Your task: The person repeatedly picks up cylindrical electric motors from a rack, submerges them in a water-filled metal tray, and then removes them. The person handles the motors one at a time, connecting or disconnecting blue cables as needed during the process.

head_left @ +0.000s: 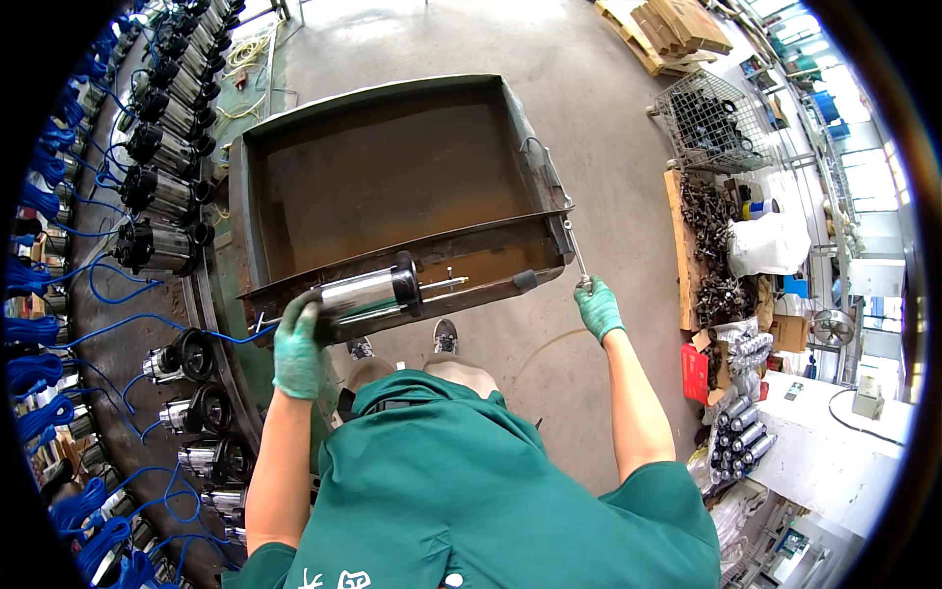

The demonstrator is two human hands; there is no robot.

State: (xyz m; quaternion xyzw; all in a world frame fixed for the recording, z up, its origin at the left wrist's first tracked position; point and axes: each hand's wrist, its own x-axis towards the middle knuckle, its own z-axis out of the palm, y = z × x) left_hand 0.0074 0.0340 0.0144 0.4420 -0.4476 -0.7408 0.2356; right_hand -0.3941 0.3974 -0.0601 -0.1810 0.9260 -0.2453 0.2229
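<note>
My left hand, in a green glove, grips the near end of a shiny steel pump motor with a black collar and thin rods sticking out to the right. The motor lies across the front rim of a large rusty metal tank. My right hand, also in a green glove, holds the lower end of a thin metal rod that hangs at the tank's front right corner. A blue cable runs from the motor toward the left.
A curved rack at the left carries several similar steel pumps with blue cables. To the right stand a wire basket of black parts, piles of dark castings, a white bag, steel cylinders and a white bench. Wooden pallets lie on the concrete floor beyond.
</note>
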